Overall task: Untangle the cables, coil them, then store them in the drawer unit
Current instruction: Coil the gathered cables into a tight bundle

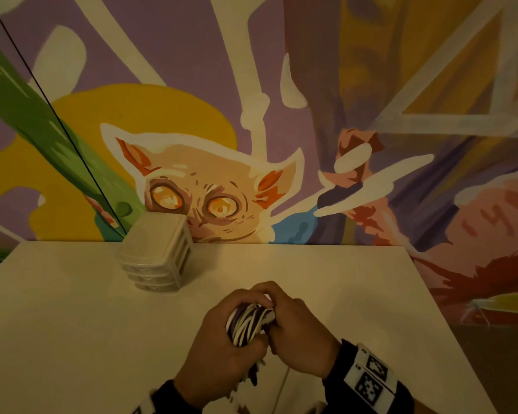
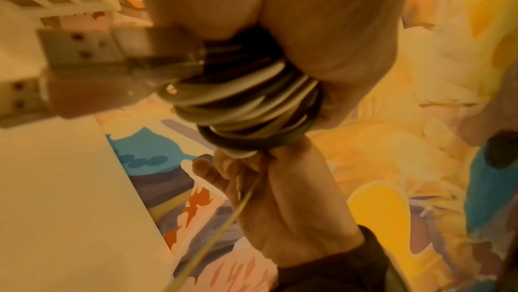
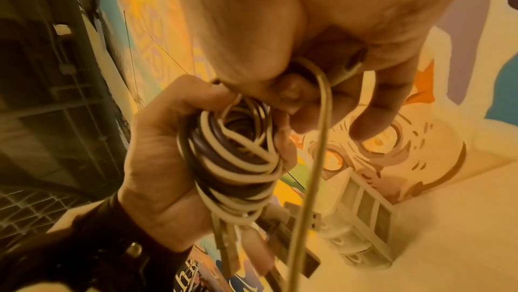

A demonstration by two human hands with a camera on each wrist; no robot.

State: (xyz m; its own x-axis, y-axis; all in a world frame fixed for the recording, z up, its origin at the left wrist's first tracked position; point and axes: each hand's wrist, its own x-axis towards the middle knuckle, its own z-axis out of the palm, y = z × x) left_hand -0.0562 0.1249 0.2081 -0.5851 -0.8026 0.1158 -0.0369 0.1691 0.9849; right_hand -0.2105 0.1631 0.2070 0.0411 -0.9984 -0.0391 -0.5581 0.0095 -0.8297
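White and dark purple loops, stacked tight — that's the coil of cables [image 1: 249,324], held just above the tabletop [image 1: 72,324] right in front of the person. The left hand [image 1: 222,351] is wrapped around the bundle, fingers curled, plugs [image 3: 297,223] dangling out below. The right hand [image 1: 296,327] pinches a loose white strand [image 3: 322,141] against the top of the coil, and that strand trails off downward. So we're in the coiling step, by the look of it, with the last of the slack not yet wound on. Next move, I'd say: feed that tail around the bundle while the left hand keeps the loops from springing apart, then tuck the end. The drawer unit [image 1: 159,255] waits at the back of the tabletop, well apart from both hands, its drawers all pushed in — one will need pulling out before anything goes inside.
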